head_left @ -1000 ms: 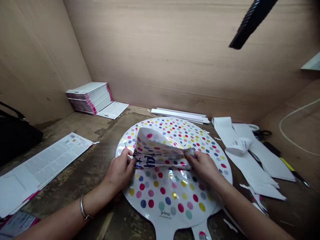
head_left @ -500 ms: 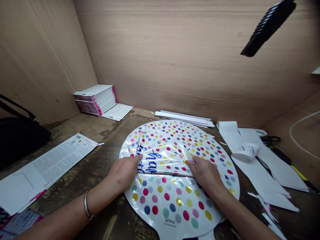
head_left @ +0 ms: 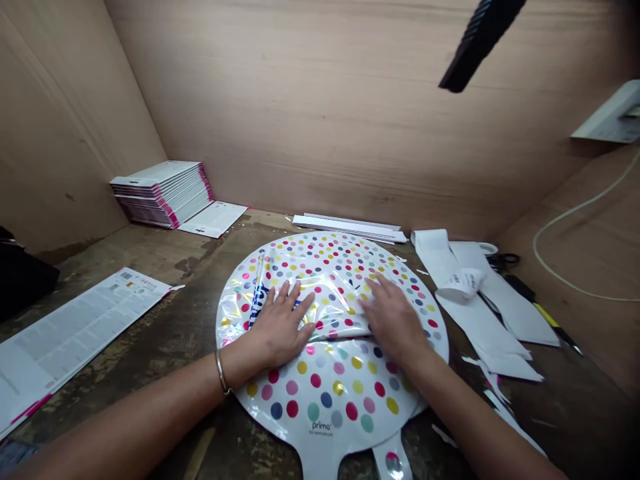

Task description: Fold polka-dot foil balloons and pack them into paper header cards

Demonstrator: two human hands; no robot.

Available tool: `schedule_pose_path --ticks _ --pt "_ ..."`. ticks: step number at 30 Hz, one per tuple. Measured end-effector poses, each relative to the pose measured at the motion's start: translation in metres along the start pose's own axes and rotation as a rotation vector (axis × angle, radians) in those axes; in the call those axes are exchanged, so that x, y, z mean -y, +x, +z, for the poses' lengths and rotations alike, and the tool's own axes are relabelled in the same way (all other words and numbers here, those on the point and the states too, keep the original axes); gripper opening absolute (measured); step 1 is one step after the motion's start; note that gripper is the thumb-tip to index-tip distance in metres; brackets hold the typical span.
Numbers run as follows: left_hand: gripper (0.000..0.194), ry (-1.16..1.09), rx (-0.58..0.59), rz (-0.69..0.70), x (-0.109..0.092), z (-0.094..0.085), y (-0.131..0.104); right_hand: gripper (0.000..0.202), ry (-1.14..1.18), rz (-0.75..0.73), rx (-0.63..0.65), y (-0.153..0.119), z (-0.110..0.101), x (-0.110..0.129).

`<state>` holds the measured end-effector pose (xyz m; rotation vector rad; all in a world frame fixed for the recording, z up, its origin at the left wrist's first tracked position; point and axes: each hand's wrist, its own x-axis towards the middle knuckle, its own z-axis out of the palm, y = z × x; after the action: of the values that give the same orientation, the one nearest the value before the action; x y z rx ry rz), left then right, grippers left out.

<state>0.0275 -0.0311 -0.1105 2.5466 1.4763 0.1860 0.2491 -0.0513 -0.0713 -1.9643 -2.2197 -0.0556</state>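
A round white foil balloon with coloured dots (head_left: 330,400) lies flat on the dark table, its tail toward the front edge. A folded layer with blue lettering covers its middle. My left hand (head_left: 283,323) presses flat on that fold with the fingers spread, partly covering the letters. On the right part of the fold rests my right hand (head_left: 395,317), slightly blurred, its fingers loosely stretched and holding nothing. Beneath the balloon's lower right edge, another tail (head_left: 393,460) sticks out.
Stacked white-and-pink cards (head_left: 165,193) stand at the back left, a long printed card (head_left: 75,347) at the left. White strips (head_left: 350,228) lie behind the balloon. Paper strips (head_left: 480,327), scissors (head_left: 505,260) and a yellow-black cutter (head_left: 545,313) lie right.
Both hands have let go of the fold's edge and opened onto it; the left now lies flat. The view has shifted to the right.
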Motion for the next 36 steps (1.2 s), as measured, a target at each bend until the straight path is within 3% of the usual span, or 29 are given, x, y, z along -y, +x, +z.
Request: schedule_pose_path --ticks 3,4,6,8,9,12,14,18,22,28,32,36 --pt "0.060 0.012 0.001 -0.007 0.002 -0.001 -0.002 0.057 0.139 -0.343 0.234 -0.018 0.001 0.017" --pt "0.060 0.011 0.000 -0.013 0.001 -0.002 -0.003 0.059 0.169 -0.345 0.312 -0.021 0.001 0.019" --pt "0.062 0.000 -0.002 -0.018 -0.002 -0.003 -0.004 0.059 0.161 -0.156 0.367 -0.021 -0.003 0.015" --pt "0.060 -0.018 -0.002 -0.016 -0.006 -0.005 -0.004 0.056 0.107 0.028 0.285 -0.014 -0.008 0.009" --pt "0.059 -0.027 -0.002 -0.015 -0.007 -0.005 -0.004 0.054 0.097 0.030 0.230 -0.009 -0.009 0.008" --pt "0.058 -0.048 -0.004 -0.023 -0.003 -0.007 -0.003 0.048 0.164 -0.201 0.172 -0.001 -0.004 0.017" --pt "0.062 -0.034 -0.014 -0.087 0.010 -0.009 -0.006 0.046 0.215 -0.288 0.226 -0.001 0.005 0.027" --pt "0.056 0.020 -0.040 -0.312 0.050 -0.023 -0.025 0.047 0.258 -0.262 0.277 -0.004 0.018 0.031" --pt "0.051 -0.109 -0.101 -0.439 0.072 -0.043 -0.035 0.046 0.275 -0.291 0.280 -0.004 0.020 0.025" --pt "0.074 -0.361 -0.076 -0.656 0.090 -0.061 0.010 0.046 0.281 -0.282 0.268 -0.003 0.019 0.028" --pt "0.044 -0.614 0.027 -0.698 0.100 -0.058 0.031 0.046 0.294 -0.264 0.280 -0.008 0.018 0.030" --pt "0.036 -0.864 -0.036 -0.541 0.089 -0.061 0.029 0.050 0.369 -0.202 0.249 0.001 0.011 0.020"
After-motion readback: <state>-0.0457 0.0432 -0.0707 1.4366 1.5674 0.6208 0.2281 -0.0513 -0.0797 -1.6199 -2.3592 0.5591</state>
